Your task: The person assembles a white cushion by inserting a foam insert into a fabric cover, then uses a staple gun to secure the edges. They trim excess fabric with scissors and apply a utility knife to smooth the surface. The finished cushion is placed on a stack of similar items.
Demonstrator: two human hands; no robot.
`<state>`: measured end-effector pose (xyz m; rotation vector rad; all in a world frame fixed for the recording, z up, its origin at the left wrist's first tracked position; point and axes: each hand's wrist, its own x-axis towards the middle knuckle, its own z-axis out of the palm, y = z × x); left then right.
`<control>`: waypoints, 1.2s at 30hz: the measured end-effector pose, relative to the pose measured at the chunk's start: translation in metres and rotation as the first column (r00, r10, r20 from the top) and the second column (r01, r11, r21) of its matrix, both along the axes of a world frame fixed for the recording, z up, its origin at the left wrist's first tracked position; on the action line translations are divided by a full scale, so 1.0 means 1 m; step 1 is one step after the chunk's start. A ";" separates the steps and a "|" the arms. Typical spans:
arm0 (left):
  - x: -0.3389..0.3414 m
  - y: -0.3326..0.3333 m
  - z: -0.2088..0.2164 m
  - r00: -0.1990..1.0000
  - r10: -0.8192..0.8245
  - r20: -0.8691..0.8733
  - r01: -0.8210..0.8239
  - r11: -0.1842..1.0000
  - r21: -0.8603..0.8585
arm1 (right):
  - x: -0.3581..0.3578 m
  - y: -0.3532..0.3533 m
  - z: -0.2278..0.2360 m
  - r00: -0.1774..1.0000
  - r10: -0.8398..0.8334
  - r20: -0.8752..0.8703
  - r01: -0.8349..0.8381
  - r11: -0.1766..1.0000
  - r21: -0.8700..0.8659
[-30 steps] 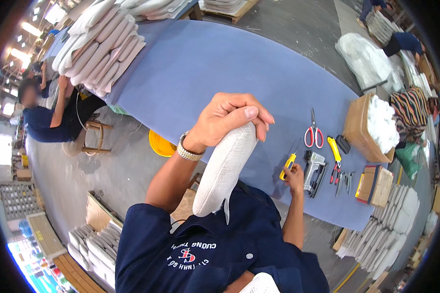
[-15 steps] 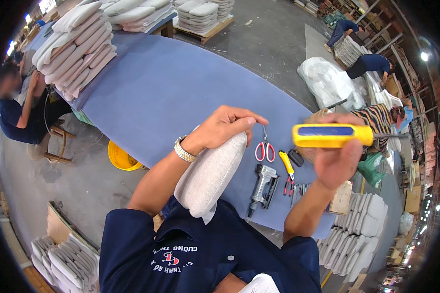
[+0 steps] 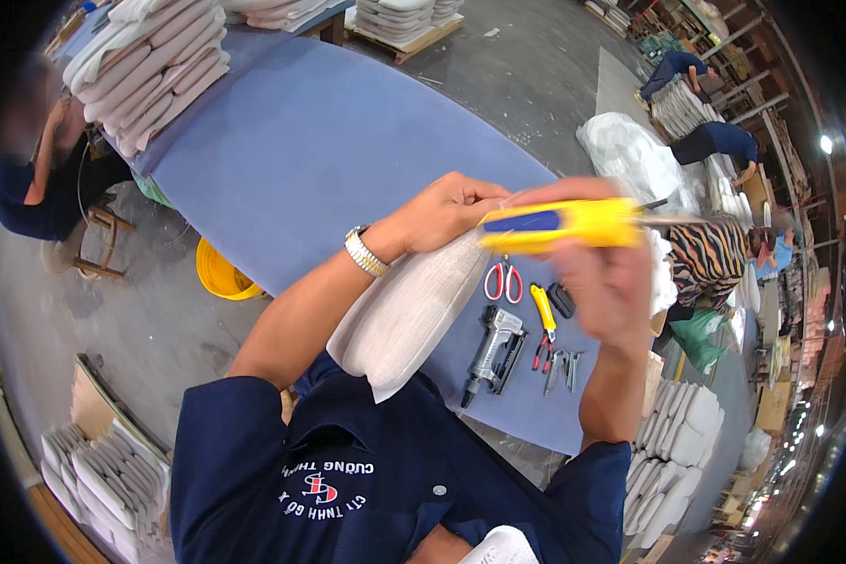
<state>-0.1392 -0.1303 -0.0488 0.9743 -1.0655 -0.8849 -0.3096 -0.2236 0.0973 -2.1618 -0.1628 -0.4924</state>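
Note:
A light grey padded cushion (image 3: 404, 310) is tilted upright against my body, over the near edge of the blue table. My left hand (image 3: 446, 211), wearing a metal watch, grips its top edge with bent fingers. In my right hand (image 3: 603, 287), blurred by motion, is a screwdriver (image 3: 583, 226) with a yellow and blue handle. Its shaft points right, and the handle's butt end is at the cushion's top corner, close to my left fingertips. Whether it touches the cushion I cannot tell.
On the blue table (image 3: 329, 141) lie red-handled scissors (image 3: 505, 280), a staple gun (image 3: 494, 352), a yellow cutter (image 3: 542, 305) and small metal tools (image 3: 564, 369). A cushion stack (image 3: 155, 70) stands far left, beside a seated person (image 3: 42, 202). A yellow bucket (image 3: 224, 273) sits on the floor.
My right hand has swung left with the screwdriver, bringing its handle from well right of the cushion to the cushion's top corner. My left fingers have curled in from pointing outward.

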 end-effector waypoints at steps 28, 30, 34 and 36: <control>0.016 0.033 0.022 0.998 -0.059 -0.008 0.059 0.989 0.138 | 0.017 0.005 -0.026 0.921 -0.135 0.366 -0.028 0.914 0.406; 0.020 0.031 0.018 0.999 -0.041 -0.007 0.041 0.995 0.087 | 0.023 0.013 -0.038 0.963 -0.090 0.254 -0.019 0.918 0.396; 0.029 0.027 0.008 0.997 0.033 -0.063 -0.031 0.999 0.027 | 0.024 0.021 -0.027 0.979 -0.035 0.203 -0.014 0.972 0.235; 0.037 0.024 0.008 0.999 0.049 -0.010 -0.049 0.999 0.005 | 0.031 0.029 -0.019 0.959 -0.023 0.281 -0.071 0.945 0.320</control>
